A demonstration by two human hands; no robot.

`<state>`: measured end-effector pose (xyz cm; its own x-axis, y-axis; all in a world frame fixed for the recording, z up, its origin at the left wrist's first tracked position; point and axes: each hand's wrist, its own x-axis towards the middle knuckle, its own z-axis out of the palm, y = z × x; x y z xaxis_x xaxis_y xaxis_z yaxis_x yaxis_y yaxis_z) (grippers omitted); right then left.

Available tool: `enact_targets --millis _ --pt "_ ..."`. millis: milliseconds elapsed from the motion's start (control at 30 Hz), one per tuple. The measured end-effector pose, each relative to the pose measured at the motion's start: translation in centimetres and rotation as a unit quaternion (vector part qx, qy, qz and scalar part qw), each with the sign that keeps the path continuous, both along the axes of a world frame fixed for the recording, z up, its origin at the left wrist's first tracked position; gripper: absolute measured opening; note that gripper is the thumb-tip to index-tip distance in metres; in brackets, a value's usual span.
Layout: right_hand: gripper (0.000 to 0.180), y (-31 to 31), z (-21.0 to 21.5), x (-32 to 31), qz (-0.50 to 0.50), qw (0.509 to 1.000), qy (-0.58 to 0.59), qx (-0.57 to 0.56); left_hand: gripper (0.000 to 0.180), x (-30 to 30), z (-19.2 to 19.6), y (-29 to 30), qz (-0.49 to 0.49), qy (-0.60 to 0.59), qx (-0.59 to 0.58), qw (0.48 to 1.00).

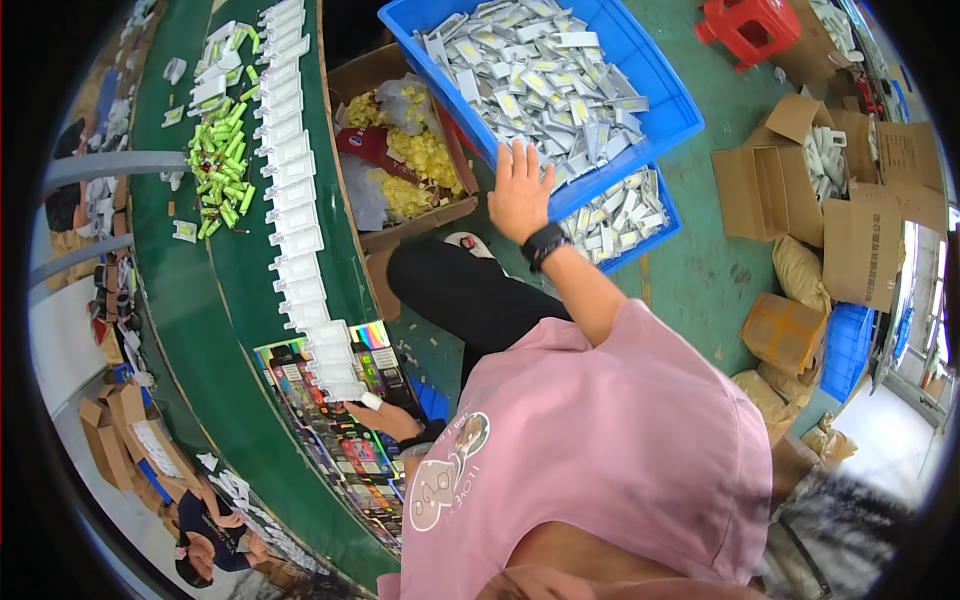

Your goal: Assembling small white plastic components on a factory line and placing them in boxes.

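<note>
Hands apart: right hand (522, 195) spread over a blue plastic crate (640, 150) corner; left hand (395, 422), grip unclear, beside rectangular white plastic shells (294, 190) lining the green worktop's (185, 330) right edge.

I count two bare hands, the right hand (520, 203) at upper centre and the left hand (393, 420) lower, left of centre, with two dark wristbands (545, 243) between them. Two blue crates (650, 70) of white pieces (530, 70) sit at the top, plus one red stool (755, 32) upper right and one carton (428, 221) of yellow bits upper centre. Left of that: one row of white casings (292, 190), one heap of green cylinders (225, 165), each too crowded to number
</note>
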<state>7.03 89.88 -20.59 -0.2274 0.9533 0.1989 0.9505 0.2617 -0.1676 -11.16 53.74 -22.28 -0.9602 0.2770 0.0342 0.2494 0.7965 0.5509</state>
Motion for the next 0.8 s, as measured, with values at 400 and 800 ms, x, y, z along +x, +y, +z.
enact_targets --millis 400,800 --pt "0.036 3.4 -2.3 2.5 0.017 0.922 0.025 -0.387 0.057 0.5 1.0 0.9 -0.001 0.011 0.050 0.999" --pt "0.033 4.1 -4.1 3.3 0.038 0.917 0.050 -0.394 0.056 0.1 -1.0 -0.1 0.003 0.027 0.100 0.995"
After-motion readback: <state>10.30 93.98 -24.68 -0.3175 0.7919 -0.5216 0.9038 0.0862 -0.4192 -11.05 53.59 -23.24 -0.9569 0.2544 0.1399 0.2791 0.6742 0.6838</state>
